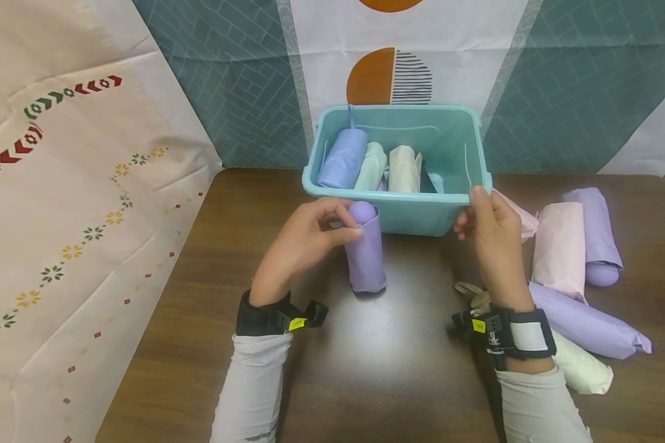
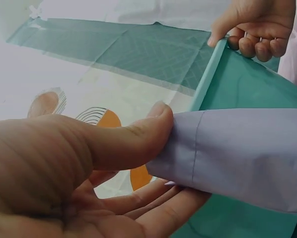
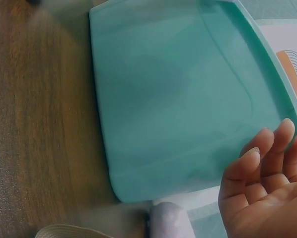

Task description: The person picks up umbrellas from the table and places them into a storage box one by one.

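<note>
Nearest, right side of wood-grain table (image 1: 388, 387): pale green sleeved umbrella (image 1: 584, 366), long lilac sleeved umbrella (image 1: 593, 323), lying loose. Left hand (image 1: 313, 237) pinches top of ball-handled lilac umbrella (image 1: 367, 258), upright before bin; cannot tell whether base touches table. Right hand (image 1: 495, 237) pinches front right rim corner of teal storage bin (image 1: 393, 197). Right of bin, outside: pale pink umbrella (image 1: 558, 249), second ball-handled lilac umbrella (image 1: 595, 227). Inside bin, mostly left: blue umbrella (image 1: 343, 160), mint umbrella (image 1: 372, 166), cream umbrella (image 1: 403, 169). Filling seems partway; held umbrella and right-hand pile apparently left.
</note>
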Demonstrator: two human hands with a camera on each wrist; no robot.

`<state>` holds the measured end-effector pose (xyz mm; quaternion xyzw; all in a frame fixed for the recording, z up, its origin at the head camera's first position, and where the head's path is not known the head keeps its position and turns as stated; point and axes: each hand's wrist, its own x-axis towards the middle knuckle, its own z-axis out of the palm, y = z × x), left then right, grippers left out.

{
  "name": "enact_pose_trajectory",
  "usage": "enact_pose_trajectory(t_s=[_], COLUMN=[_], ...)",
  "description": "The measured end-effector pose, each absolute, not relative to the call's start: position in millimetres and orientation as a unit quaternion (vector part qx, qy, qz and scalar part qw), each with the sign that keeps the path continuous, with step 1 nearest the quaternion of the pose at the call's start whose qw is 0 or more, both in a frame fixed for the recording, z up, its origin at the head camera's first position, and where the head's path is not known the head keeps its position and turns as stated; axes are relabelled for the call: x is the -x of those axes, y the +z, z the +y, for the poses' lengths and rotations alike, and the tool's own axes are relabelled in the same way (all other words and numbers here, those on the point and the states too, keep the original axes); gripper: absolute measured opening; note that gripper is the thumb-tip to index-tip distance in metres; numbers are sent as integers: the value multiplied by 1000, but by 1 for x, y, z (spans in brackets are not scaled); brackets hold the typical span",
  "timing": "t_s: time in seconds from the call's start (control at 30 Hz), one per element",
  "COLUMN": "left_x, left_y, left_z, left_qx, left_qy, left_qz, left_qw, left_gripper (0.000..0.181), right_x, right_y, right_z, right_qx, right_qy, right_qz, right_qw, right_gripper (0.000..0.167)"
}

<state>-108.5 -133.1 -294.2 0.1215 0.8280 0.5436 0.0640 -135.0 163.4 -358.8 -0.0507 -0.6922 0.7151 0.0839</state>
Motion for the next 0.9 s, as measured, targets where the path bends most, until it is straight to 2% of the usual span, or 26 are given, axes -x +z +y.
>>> enact_pose_trajectory(t_s=[0.13,0.43,0.63,0.9], left_x=[110,111,111,111], left_y=[-295,-295,-297,-297], left_z=[-133,-134,-134,-137], left_qx=[-128,-153,-155,-159], left_qy=[548,539,543,551], left_qz=[822,811,808,789], left_qw=[84,166,168,220], left_gripper=[12,13,32,59], right_x=[136,136,134,135], right_y=[-359,-359,-359,-359], right_z=[164,163,164,162], right_qx=[50,54,58,51], right_qy=[713,721,718,724], right_qz=[-694,-686,-689,-683], right_qw=[85,84,82,88], right_gripper=[45,45,45,44])
